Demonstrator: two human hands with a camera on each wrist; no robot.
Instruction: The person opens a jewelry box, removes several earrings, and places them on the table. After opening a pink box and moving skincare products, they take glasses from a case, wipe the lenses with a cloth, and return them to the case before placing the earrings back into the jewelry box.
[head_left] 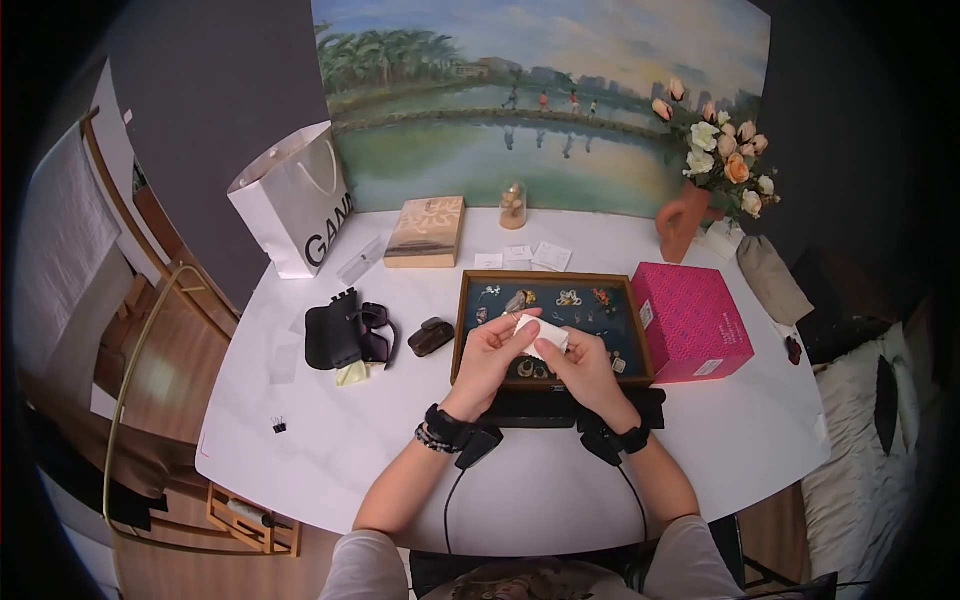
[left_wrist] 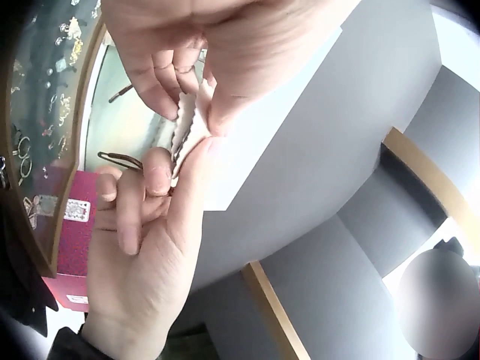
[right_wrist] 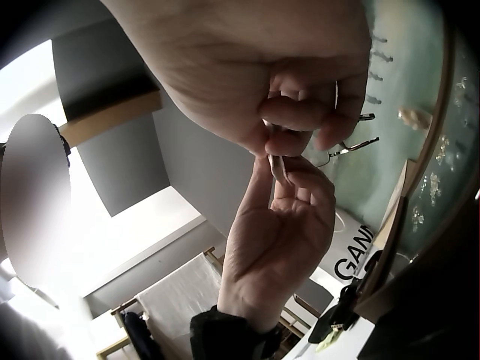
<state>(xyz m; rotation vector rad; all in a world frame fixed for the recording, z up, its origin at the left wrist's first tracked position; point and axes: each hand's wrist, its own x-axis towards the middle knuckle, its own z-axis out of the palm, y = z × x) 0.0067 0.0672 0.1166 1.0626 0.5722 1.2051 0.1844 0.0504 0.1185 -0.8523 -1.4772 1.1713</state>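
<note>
Both hands pinch a small white cloth [head_left: 546, 338] above the jewelry tray [head_left: 462, 325]. My left hand [head_left: 487, 358] holds its left side, thumb on top; my right hand [head_left: 590, 372] grips the other side. In the left wrist view the cloth [left_wrist: 196, 129] is folded with a scalloped edge, between the left hand [left_wrist: 255, 45] and right hand [left_wrist: 142, 259]. A thin brown loop [left_wrist: 120, 159] sticks out beside the right fingers. Thin dark pieces [right_wrist: 356, 146] show past the right hand [right_wrist: 262, 60] in the right wrist view, where the left hand [right_wrist: 277, 240] is below. The fold's inside is hidden.
A pink box [head_left: 695, 322] stands right of the tray. Sunglasses [head_left: 376, 335], a black case [head_left: 332, 330] and a small brown case [head_left: 431, 337] lie left. Behind are a book [head_left: 425, 232], paper bag [head_left: 292, 200], glass dome [head_left: 513, 205], cards [head_left: 552, 256] and flower vase [head_left: 683, 222].
</note>
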